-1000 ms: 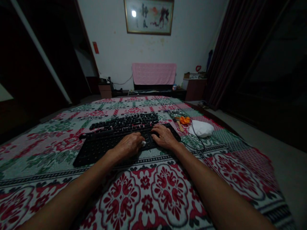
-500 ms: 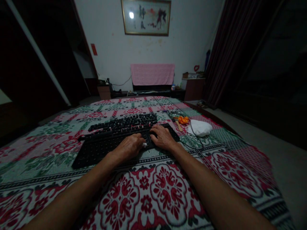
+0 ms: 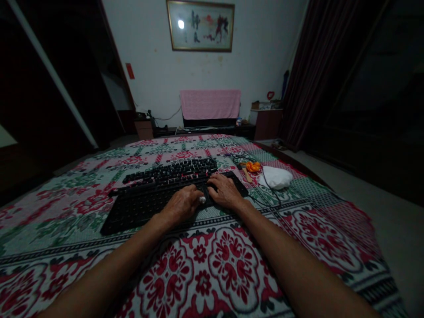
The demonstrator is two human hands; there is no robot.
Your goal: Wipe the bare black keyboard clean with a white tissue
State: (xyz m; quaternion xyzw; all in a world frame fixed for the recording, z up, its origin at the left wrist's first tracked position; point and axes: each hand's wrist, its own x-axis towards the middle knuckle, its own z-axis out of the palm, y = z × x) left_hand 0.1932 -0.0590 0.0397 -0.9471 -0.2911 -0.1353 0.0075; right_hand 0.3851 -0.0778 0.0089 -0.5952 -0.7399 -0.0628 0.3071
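Observation:
Two black keyboards lie on a flowered bedspread (image 3: 215, 265). The near keyboard (image 3: 139, 207) stretches from lower left to right, and the far keyboard (image 3: 172, 170) sits just behind it. My left hand (image 3: 182, 205) rests on the near keyboard's right part, fingers curled round a small white thing (image 3: 202, 200). My right hand (image 3: 225, 191) lies palm down on the same keyboard's right end, fingers bent onto the keys.
A white cloth bundle (image 3: 275, 177), an orange object (image 3: 253, 166), a wooden stick (image 3: 247, 174) and a black cable lie right of the keyboards. Beyond the bed stand a low cabinet with a pink cover (image 3: 210, 104) and a framed picture (image 3: 200, 26). Dark curtains hang at right.
Both hands stayed on the near keyboard; my left hand shifted slightly right with the white thing. The view tilted a little.

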